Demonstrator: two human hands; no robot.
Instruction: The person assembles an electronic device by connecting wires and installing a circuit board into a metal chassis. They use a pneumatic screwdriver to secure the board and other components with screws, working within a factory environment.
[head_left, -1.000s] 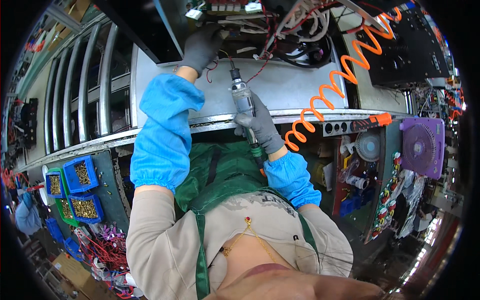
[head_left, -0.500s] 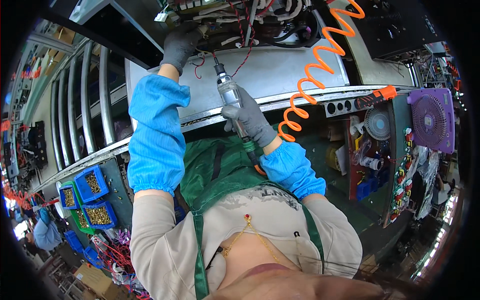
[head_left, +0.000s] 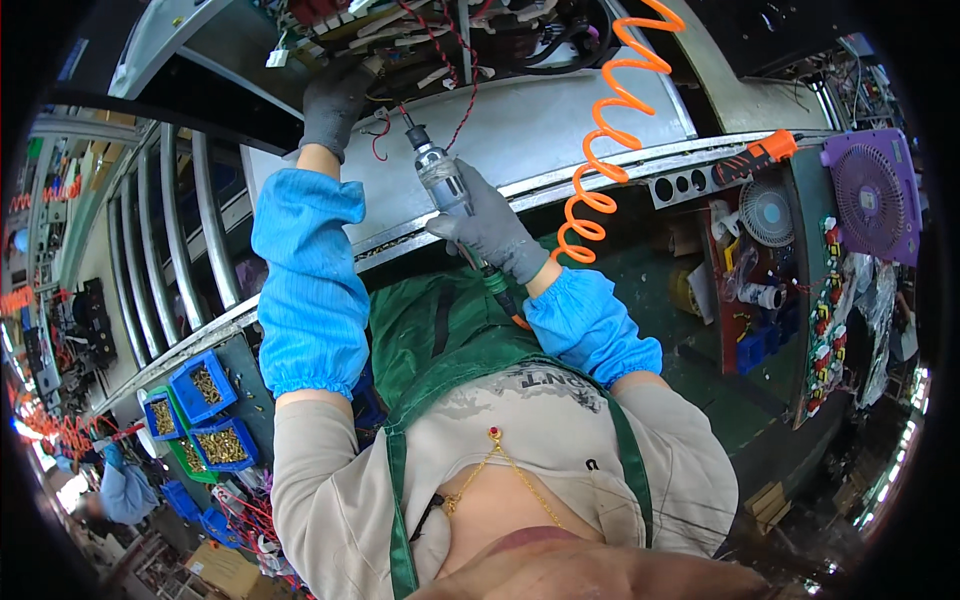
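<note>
My right hand (head_left: pixel 490 228), in a grey glove, is wrapped round a silver air screwdriver (head_left: pixel 442 182) with a dark nose and a green rear end. Its bit points up and left toward the near edge of an open electrical unit (head_left: pixel 500 60) full of cables. At that edge, my gloved left hand (head_left: pixel 333 108) reaches in among the wires, beside a small pale connector. Shadow and parts hide its fingertips, so any grip there cannot be made out. Twisted red and black wires (head_left: pixel 463 118) hang between the unit and the screwdriver.
A coiled orange air hose (head_left: pixel 600 150) hangs right of my right hand. Along the bench edge lies an orange and black tool (head_left: pixel 755 158), near a purple fan (head_left: pixel 868 198). Metal rollers (head_left: pixel 180 230) are at left. Blue bins (head_left: pixel 225 447) of brass-coloured fasteners stand lower left.
The whole view has shifted slightly, with the unit and both hands now farther left in it. My right hand keeps its hold on the screwdriver, and my left hand stays at the wires.
</note>
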